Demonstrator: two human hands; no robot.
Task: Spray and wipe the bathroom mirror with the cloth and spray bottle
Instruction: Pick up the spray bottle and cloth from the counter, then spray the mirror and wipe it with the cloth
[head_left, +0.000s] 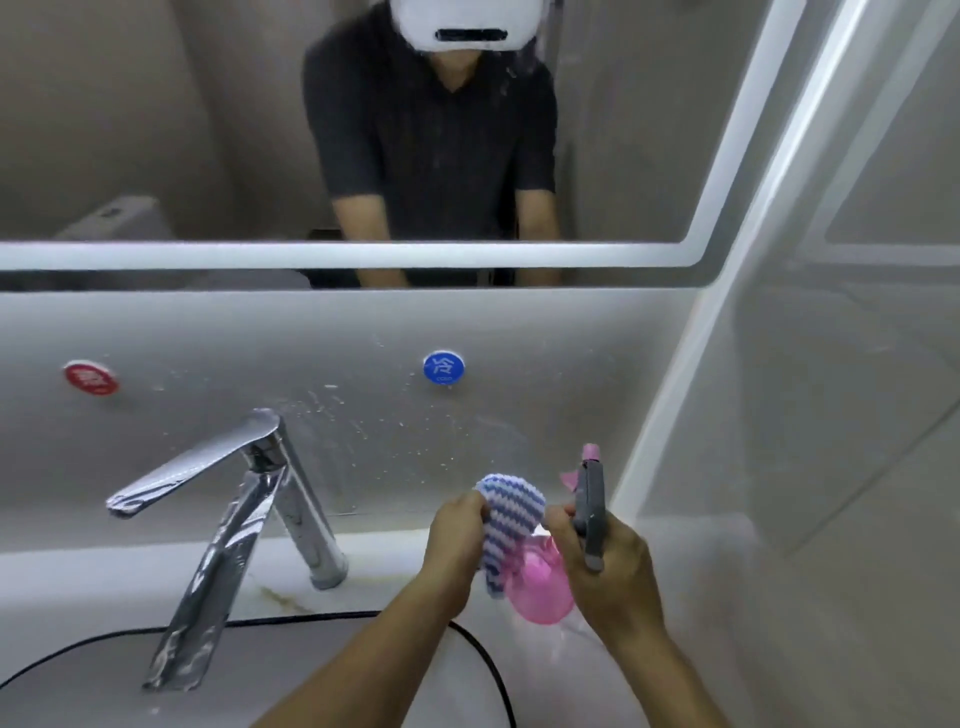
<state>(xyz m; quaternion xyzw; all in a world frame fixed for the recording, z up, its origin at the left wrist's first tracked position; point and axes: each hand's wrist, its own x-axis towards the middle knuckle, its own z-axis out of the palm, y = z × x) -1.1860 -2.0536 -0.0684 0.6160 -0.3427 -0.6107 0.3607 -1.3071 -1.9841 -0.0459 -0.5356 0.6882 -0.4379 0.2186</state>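
The bathroom mirror (156, 130) fills the upper part of the view, edged by a white lit band, with wet streaks near its top centre. My left hand (454, 535) grips a blue-and-white striped cloth (506, 525) low at the right of the basin. Right beside it, my right hand (605, 566) holds a pink spray bottle (540, 587) by its grey trigger head (591, 512), nozzle pointing up toward the wall. Cloth and bottle touch. Both hands are well below the mirror.
A tall chrome faucet (249, 514) stands left of my hands over the white basin (104, 675). The splashback (311, 353) carries a red round sticker (91, 378), a blue one (443, 367) and water spots. A glass partition (831, 364) closes the right side.
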